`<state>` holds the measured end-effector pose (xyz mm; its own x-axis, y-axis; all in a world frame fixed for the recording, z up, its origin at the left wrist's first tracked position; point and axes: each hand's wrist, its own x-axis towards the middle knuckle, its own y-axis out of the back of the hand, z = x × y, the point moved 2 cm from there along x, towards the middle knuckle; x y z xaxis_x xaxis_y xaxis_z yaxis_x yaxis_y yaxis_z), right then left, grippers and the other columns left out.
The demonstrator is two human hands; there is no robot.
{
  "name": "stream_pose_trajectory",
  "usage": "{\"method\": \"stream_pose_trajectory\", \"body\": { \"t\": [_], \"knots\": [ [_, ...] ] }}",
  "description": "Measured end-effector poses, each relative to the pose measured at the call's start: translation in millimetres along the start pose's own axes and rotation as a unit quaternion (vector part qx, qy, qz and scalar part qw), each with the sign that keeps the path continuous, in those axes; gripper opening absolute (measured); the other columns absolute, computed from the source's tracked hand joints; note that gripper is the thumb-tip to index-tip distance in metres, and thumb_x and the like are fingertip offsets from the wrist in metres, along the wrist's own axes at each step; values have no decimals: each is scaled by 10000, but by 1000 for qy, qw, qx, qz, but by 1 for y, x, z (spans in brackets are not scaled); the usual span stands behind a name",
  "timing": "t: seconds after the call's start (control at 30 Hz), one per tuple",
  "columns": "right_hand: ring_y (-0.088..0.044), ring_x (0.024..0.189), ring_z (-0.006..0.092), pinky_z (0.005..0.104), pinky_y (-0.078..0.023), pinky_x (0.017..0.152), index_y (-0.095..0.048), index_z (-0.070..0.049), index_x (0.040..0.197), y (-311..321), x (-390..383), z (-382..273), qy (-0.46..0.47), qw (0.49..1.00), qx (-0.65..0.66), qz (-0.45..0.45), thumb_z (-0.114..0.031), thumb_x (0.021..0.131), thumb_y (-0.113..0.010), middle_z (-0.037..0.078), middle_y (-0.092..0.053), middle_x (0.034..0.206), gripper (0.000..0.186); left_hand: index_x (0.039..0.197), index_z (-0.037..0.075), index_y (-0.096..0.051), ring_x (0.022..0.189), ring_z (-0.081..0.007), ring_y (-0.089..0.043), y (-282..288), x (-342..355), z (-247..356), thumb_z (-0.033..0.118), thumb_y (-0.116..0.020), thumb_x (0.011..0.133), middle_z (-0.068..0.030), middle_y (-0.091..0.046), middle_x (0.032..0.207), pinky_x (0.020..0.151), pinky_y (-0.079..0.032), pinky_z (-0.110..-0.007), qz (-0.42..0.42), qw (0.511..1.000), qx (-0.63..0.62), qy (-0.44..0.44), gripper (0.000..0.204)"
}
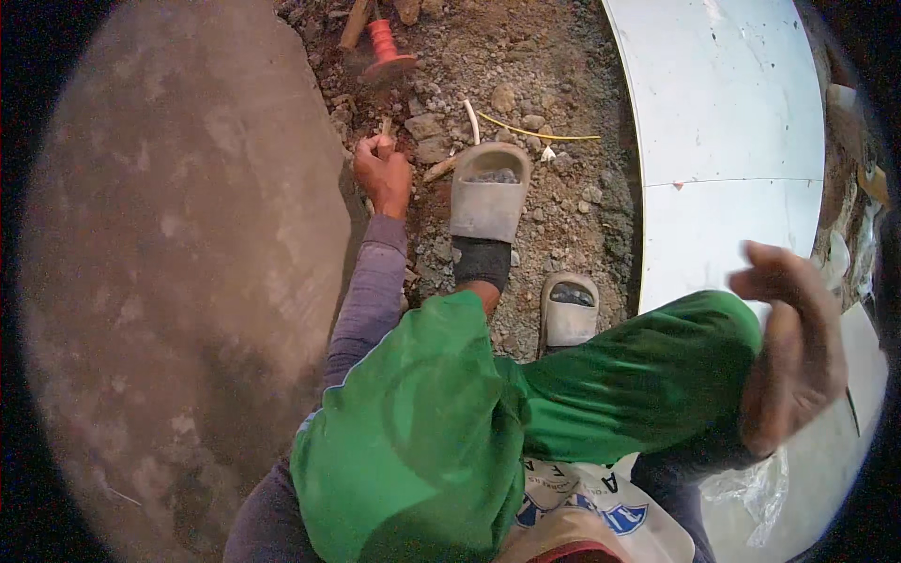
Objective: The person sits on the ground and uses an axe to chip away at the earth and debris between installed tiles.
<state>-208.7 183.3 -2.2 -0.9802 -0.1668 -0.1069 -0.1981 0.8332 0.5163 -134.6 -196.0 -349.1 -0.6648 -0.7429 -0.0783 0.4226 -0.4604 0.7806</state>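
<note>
Low over the rubble beside the concrete slab, my left hand (383,178) is closed, its thumb and fingertips pinched together. A short, pale sliver of wood (386,125) sticks out just past those fingertips and seems to be held in them. Above it lies a red ribbed plastic grip (385,47) with a flared collar. My right hand (796,347) is raised at the right by my green-clad knee, over the white panels. Its fingers are curved but apart, slightly blurred, and nothing shows in them.
A large concrete slab (178,225) fills the left. White panels (732,113) lie along the right, with clear plastic film (751,497) lower down. Between them runs stony soil with a yellow strand (540,129) and a short white tube (472,122). My sandalled feet (488,202) stand there.
</note>
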Motion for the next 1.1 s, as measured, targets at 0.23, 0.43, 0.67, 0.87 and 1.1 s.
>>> {"method": "stream_pose_trajectory", "body": {
  "t": [0.23,0.43,0.67,0.87,1.1],
  "knots": [
    [-685,944,252,348,-535,859,-639,61,1227,-10,17,4,9,989,-62,-136,-49,920,-653,213,-708,1061,326,1034,-69,-591,877,-293,-630,2,1,-6,155,-566,963,-198,-645,940,755,-492,-476,-38,999,0,36,236],
    [-687,938,249,342,-532,861,-635,54,1239,-7,22,10,7,985,-75,-154,-56,911,-660,211,-703,1077,347,1019,-52,-606,822,-276,-637,9,-1,-2,134,-577,966,-169,-660,900,744,-503,-439,-48,998,25,45,195],
    [-682,923,251,345,-528,864,-634,55,1240,-6,27,13,-11,984,-72,-163,-89,909,-667,203,-705,1068,363,1007,-41,-612,781,-246,-629,14,-3,-1,126,-583,975,-161,-668,900,714,-501,-436,-32,999,21,28,172],
    [-688,899,254,342,-535,847,-653,52,1213,-16,30,22,-33,984,-83,-151,-89,905,-669,199,-710,1037,339,954,-16,-603,765,-254,-645,14,-4,25,199,-650,938,-167,-671,877,693,-508,-422,-116,989,89,11,221],
    [-688,843,257,337,-539,800,-656,73,1188,-19,36,12,26,982,-36,-181,-65,884,-680,210,-704,975,335,788,11,-647,765,-368,-675,14,18,25,406,-745,827,-177,-687,801,711,-521,-485,-130,976,177,-7,408]
  ]
}}
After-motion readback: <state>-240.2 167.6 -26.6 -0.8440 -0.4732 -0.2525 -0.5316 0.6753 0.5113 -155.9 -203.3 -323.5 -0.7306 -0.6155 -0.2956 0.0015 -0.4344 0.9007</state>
